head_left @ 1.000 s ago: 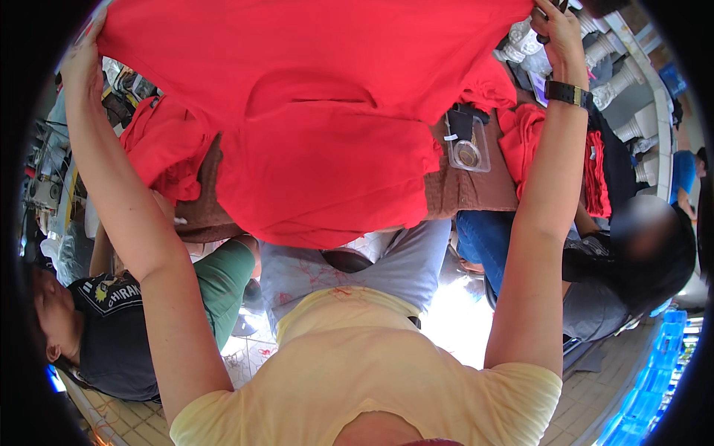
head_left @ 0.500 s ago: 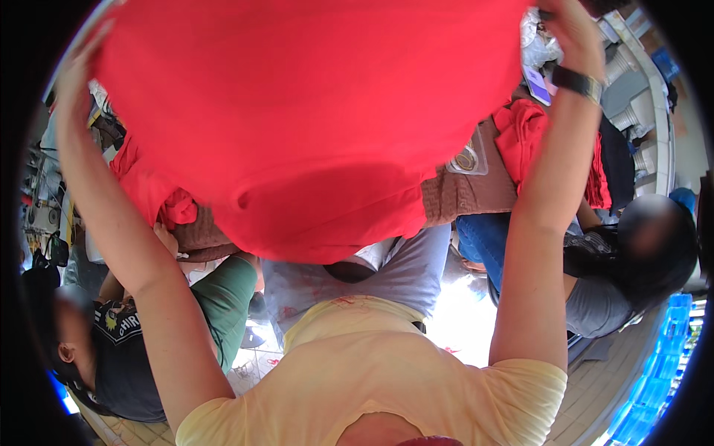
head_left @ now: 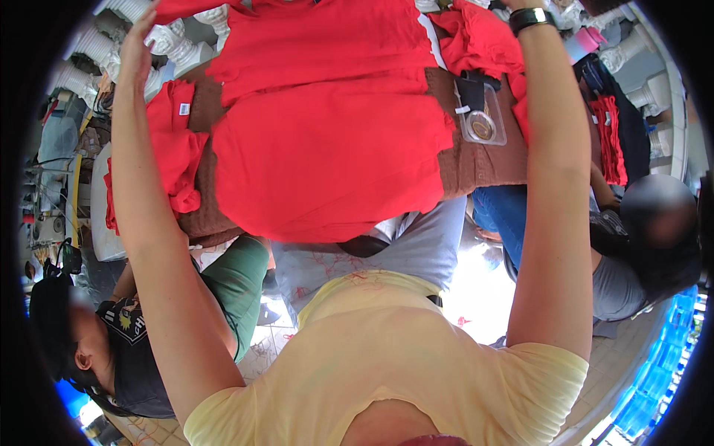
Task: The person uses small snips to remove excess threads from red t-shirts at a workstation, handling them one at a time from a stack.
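A large red shirt (head_left: 327,156) lies spread over the table in front of me, its lower edge draping over the near side towards my lap. Both my arms reach far forward around it. My left hand (head_left: 137,56) is at the upper left, its fingertips closed at the end of a strip of red cloth (head_left: 195,7) near the top edge. At the upper right, my right hand (head_left: 525,4) is mostly cut off by the picture's edge, so its fingers are hidden; a dark band (head_left: 532,20) circles that wrist.
Bunched red garments lie left (head_left: 172,141) and right (head_left: 480,44) on the brown table cover (head_left: 483,163). A clear plastic tray (head_left: 483,123) holds a round item and dark cloth. People sit close on my left (head_left: 134,349) and right (head_left: 625,275). White ornate pieces (head_left: 175,48) stand beyond.
The red shirt has come down from being held up and spread in the air to lying on the table. My arms have stretched farther forward, and the tray is now uncovered.
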